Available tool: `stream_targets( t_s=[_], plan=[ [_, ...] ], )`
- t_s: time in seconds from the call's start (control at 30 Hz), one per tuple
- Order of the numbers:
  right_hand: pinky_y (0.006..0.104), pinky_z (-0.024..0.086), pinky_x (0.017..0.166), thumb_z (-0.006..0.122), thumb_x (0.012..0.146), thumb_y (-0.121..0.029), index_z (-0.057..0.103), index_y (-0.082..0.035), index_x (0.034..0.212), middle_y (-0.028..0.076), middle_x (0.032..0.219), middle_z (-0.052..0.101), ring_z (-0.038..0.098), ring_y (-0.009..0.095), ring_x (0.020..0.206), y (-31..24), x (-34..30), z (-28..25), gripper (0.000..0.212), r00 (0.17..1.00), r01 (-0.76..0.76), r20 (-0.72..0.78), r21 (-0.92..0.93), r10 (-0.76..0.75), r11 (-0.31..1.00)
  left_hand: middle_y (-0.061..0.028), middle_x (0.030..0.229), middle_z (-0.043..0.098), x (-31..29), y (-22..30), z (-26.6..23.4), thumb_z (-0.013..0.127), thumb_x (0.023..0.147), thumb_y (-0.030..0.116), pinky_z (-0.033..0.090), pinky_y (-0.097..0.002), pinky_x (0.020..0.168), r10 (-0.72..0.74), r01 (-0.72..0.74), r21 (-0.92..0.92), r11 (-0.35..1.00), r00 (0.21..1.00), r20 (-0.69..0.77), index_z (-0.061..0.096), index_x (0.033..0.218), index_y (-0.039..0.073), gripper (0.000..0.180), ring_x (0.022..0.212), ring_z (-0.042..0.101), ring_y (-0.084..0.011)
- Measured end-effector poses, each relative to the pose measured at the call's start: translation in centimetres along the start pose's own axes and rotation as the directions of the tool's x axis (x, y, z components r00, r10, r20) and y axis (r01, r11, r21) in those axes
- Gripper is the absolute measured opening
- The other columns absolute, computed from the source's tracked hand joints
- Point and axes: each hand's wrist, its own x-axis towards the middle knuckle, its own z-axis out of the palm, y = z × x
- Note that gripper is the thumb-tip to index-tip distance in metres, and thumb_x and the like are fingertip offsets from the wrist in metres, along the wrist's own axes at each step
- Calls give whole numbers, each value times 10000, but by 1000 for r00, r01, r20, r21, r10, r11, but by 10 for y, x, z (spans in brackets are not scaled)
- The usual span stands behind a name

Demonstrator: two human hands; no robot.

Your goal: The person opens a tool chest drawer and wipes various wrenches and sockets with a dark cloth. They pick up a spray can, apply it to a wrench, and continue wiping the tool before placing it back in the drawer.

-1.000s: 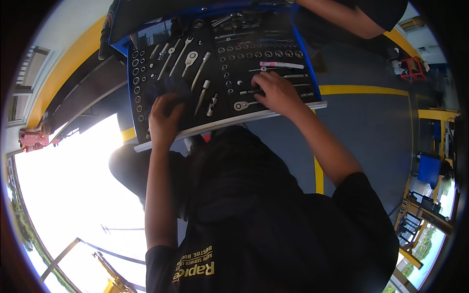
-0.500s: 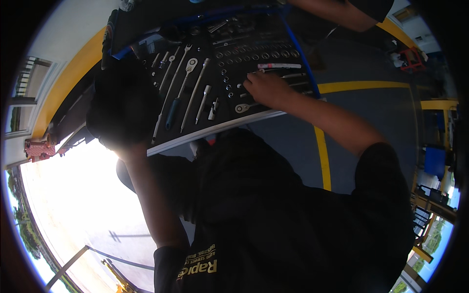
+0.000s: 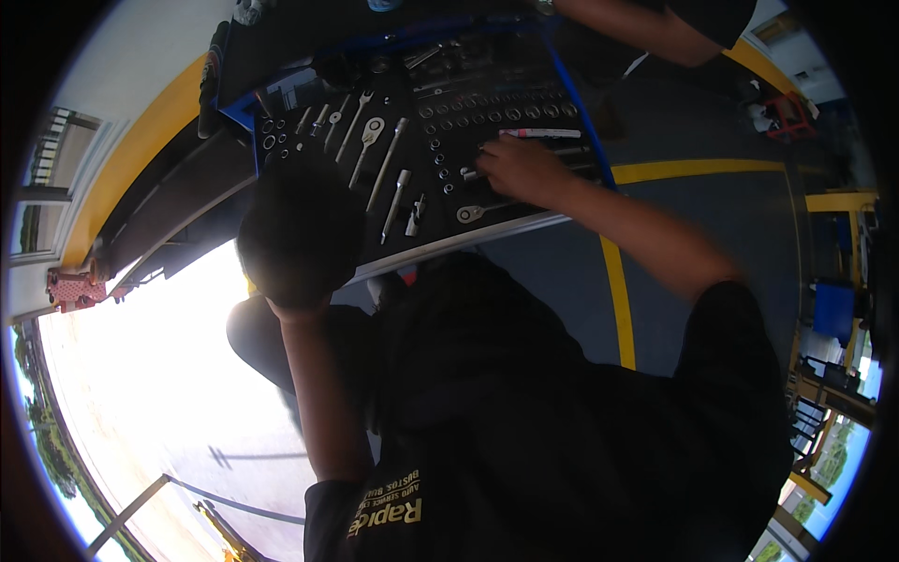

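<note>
My right hand [image 3: 524,171] is over the right half of an open tool drawer [image 3: 412,251], its fingers bent closed. Whatever may be between the fingertips is hidden. A short silver tool end [image 3: 467,174] shows beside the fingers, and a white and pink marker [image 3: 540,133] lies just beyond them. Below the hand rests a ratchet [image 3: 470,214]. At the drawer's front left, a dark rounded shape [image 3: 302,234] covers my left hand, so only the wrist and forearm show. Next to it lie a long ratchet [image 3: 373,129], an extension bar [image 3: 388,164] and a universal joint [image 3: 415,216].
Rows of sockets [image 3: 496,116] line the drawer's far right, with rings [image 3: 270,142] at its left. Another person's arm [image 3: 623,28] reaches in at the far right. Yellow lines [image 3: 615,309] mark the grey floor. My bent knee is below the drawer.
My left arm and the dark shape have moved right and nearer to me, uncovering rings at the drawer's left. My right hand has shifted slightly right, its fingers still bent.
</note>
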Motion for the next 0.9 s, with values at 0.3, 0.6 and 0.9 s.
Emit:
stream_targets(
  t_s=[0.3, 0.6, 0.9],
  plan=[
    [440, 566, 825, 766, 928, -148, 721, -5, 1063, 130, 996, 700, 721, 298, 925, -132, 43, -36, 202, 901, -253, -55, 739, 430, 625, -138, 1311, 663, -70, 25, 61, 550, 1099, 270, 525, -352, 994, -522, 725, -580, 373, 680, 515, 530, 1435, -37, 456, 1180, 654, -218],
    [395, 570, 894, 676, 1010, -176, 709, -65, 1202, 90, 1036, 746, 725, 256, 995, -148, 25, -79, 224, 976, -216, 172, 646, 135, 733, -46, 1037, 702, -40, 40, 50, 465, 1156, 310, 498, -255, 737, -729, 735, -676, 61, 495, 473, 641, 1235, -13, 377, 871, 631, -94],
    [395, 570, 890, 672, 1014, -165, 657, -91, 1305, 91, 1130, 676, 709, 251, 1006, -140, 48, -89, 301, 987, -88, -42, 677, 157, 731, -11, 929, 669, -39, 49, 26, 494, 1142, 355, 487, -273, 760, -511, 761, -524, 383, 647, 566, 660, 1171, -40, 429, 842, 603, -85]
  ],
)
